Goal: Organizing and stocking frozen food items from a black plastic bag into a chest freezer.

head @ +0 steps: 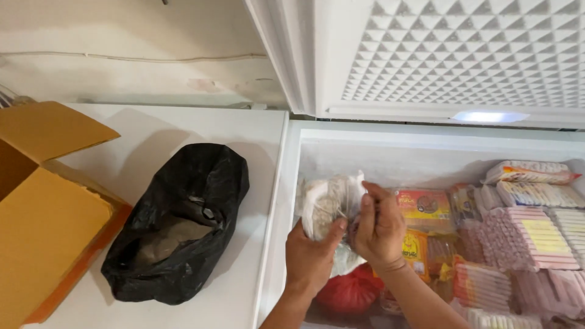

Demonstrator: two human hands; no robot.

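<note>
Fingers of left hand [312,256] and right hand [379,228] closed on clear frosted plastic bag [329,204] w/ pale contents, held over open white chest freezer [292,183]. Black plastic bag [183,219] at 9 o'clock; red bag [350,292] at 6.

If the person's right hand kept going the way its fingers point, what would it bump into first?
The right hand points up and leftward, already touching the frosted clear bag that both hands grip. So the bag comes first; behind it, probably the freezer's white inner wall, though depth is hard to judge.
</note>
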